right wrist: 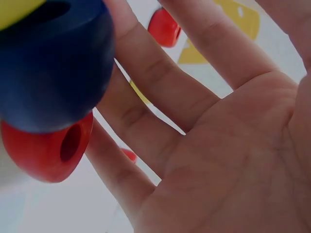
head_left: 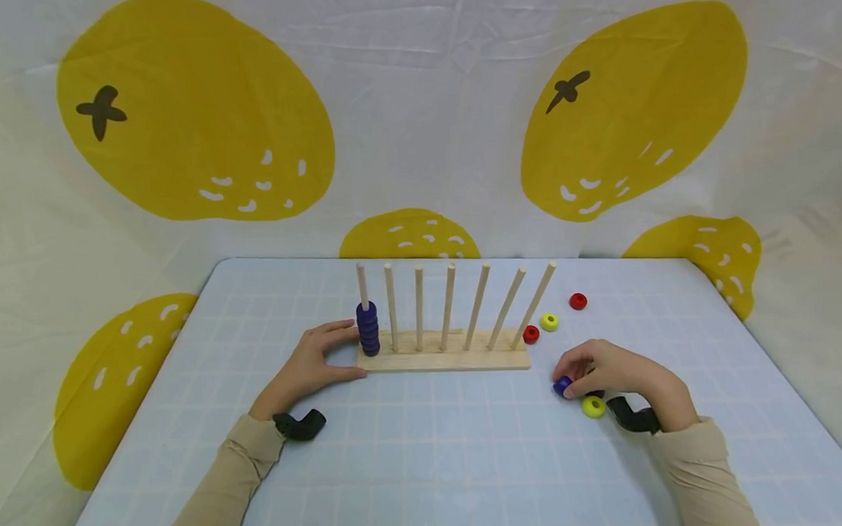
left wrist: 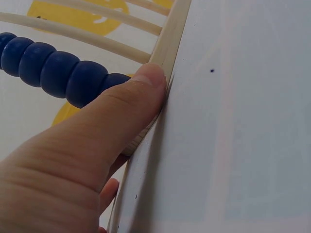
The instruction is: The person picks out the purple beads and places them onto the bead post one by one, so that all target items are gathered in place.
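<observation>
A wooden peg rack (head_left: 445,360) with several upright pegs stands on the table. Several blue beads (head_left: 368,329) are stacked on its leftmost peg. My left hand (head_left: 312,369) holds the left end of the rack, fingers behind and thumb along the front edge; the left wrist view has the thumb (left wrist: 131,92) pressed on the wood beside the stack. To the right of the rack, my right hand (head_left: 609,367) pinches a blue bead (head_left: 561,386) between thumb and fingers, low over the table. A yellow bead (head_left: 593,406) lies under that hand, beside a dark bead partly hidden by it.
Beyond the right hand lie a red bead (head_left: 531,334) by the rack's right end, a yellow bead (head_left: 549,322) and another red bead (head_left: 578,301). The right wrist view has a large blue bead (right wrist: 53,73) and a red bead (right wrist: 48,150) close up. A fruit-patterned cloth hangs behind the table.
</observation>
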### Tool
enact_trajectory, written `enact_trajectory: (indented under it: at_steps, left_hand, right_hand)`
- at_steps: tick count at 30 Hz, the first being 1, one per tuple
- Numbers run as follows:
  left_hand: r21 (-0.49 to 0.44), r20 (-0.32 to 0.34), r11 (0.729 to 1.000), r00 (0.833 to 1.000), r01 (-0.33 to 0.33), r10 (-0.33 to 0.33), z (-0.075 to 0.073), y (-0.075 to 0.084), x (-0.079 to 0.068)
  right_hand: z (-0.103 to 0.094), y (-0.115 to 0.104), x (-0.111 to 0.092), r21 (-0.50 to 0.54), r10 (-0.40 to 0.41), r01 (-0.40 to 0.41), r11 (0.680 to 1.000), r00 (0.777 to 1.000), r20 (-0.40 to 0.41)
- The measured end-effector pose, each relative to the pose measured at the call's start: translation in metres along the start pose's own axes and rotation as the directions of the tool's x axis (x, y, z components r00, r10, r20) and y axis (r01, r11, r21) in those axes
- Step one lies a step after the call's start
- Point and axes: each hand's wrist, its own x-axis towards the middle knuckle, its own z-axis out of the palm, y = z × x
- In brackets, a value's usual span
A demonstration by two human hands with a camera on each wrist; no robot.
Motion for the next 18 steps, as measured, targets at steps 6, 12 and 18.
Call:
enact_trajectory:
  at_steps: [6, 12, 18]
  left_hand:
    - [-0.002, 0.001, 1.0, 1.0, 0.004, -0.004, 0.0008, 0.0005, -0.0006]
    - [-0.007, 0.003, 1.0, 1.0, 0.008, -0.008, 0.0019, 0.001, -0.0004]
    - [-0.003, 0.002, 1.0, 1.0, 0.007, -0.007, 0.0019, -0.0001, -0.0011]
  right_hand:
    - [0.0017, -0.0044, -0.0016, 0.009, 0.015, -0.016, 1.0, 1.0, 0.009]
    - [0.0036, -0.0036, -0.0003, -0.008, 0.059, -0.059, 0.998, 0.998, 0.012]
    - [0.0045, -0.0043, 0.0033, -0.022, 0.1, -0.099, 0.995, 0.995, 0.014]
